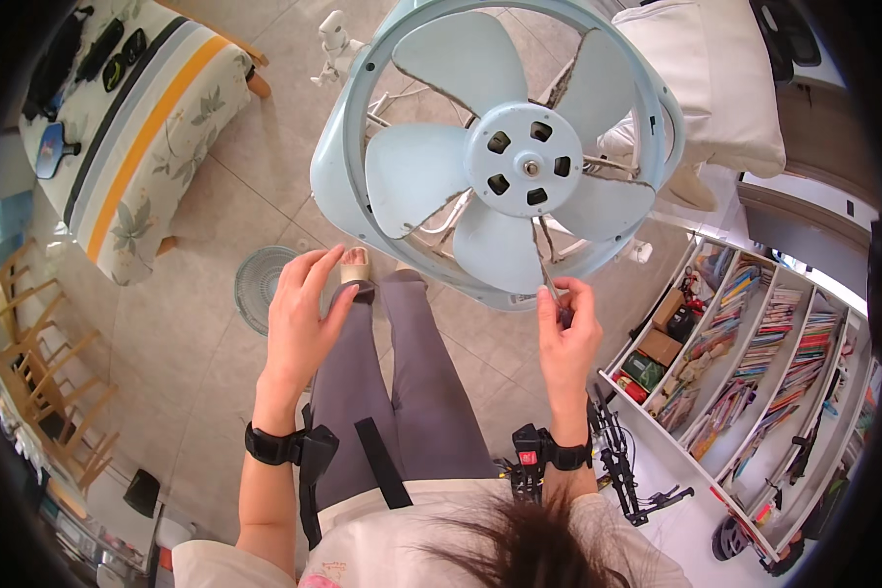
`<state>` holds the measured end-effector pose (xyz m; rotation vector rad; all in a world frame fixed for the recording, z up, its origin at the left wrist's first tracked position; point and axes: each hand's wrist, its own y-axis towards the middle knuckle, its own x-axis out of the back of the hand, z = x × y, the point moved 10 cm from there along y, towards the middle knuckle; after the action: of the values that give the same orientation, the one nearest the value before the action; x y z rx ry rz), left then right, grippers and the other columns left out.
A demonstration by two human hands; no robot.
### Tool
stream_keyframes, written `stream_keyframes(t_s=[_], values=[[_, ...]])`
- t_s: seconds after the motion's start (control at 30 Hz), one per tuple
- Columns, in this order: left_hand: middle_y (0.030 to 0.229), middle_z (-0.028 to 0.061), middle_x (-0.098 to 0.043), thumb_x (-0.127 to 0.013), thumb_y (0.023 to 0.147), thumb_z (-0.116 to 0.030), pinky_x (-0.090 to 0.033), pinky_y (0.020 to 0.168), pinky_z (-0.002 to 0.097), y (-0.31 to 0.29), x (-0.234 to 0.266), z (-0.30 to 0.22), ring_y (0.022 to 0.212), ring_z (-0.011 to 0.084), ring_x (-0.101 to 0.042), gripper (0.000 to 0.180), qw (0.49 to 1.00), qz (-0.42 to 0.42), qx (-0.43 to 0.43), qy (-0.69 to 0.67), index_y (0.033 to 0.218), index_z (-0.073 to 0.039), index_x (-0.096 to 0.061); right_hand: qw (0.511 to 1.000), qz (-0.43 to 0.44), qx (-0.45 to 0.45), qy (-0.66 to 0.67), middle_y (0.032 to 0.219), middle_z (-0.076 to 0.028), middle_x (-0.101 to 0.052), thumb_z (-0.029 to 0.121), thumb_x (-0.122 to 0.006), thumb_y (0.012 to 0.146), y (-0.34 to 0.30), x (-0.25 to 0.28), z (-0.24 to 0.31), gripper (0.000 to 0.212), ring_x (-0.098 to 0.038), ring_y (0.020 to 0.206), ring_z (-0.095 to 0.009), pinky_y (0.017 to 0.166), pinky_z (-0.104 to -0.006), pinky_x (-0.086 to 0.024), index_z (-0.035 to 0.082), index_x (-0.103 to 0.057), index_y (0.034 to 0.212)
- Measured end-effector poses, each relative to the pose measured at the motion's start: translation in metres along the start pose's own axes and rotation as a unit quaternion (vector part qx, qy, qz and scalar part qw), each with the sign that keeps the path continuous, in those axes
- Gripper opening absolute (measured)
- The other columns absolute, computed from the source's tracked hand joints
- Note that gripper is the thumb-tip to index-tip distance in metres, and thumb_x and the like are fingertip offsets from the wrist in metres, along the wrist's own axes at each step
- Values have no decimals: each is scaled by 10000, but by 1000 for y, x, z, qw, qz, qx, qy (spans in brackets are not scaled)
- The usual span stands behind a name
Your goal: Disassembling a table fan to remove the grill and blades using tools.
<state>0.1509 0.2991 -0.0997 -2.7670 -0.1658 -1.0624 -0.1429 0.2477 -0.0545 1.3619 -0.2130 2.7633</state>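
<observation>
A pale blue fan (531, 147) with its front uncovered faces up before me. Its broad blades show dark grime along their edges, and a bare shaft tip stands in the middle of the hub. My right hand (570, 328) is closed at the fan's near rim, pinching a thin tool (564, 317) with a dark handle and a slim metal shaft, which looks like a screwdriver. Its tip points at the lowest blade; whether it touches is unclear. My left hand (304, 318) hangs in the air left of the fan, fingers apart and holding nothing.
A round grille-like cover (265, 289) lies on the tiled floor at left. A bed with a striped, flowered cover (157, 147) stands at the far left, wooden chairs (44, 367) below it. To the right are a white shelf of books (755, 333) and a pale cushioned seat (706, 88).
</observation>
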Motion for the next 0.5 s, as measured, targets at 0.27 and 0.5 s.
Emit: stream_keyframes(t_s=[0.27, 0.5], values=[[1107, 127, -572, -673, 781, -94, -446, 858, 361, -12, -2, -2, 1017, 286, -546, 398, 1000, 8, 21, 15, 1163, -46, -573, 1000, 10, -19, -2, 615, -13, -510, 173, -660, 830, 3, -7, -13, 177, -453, 502, -109, 472, -268, -378, 43, -588, 925], [1096, 126, -577, -673, 775, -78, -448, 848, 357, -15, -11, -12, 1011, 284, -548, 396, 999, 16, 10, 28, 1157, -38, -574, 999, -15, 38, 6, 632, -40, -579, 153, -648, 825, 1, -18, -9, 115, -550, 516, -148, 471, -277, -419, 50, -602, 850]])
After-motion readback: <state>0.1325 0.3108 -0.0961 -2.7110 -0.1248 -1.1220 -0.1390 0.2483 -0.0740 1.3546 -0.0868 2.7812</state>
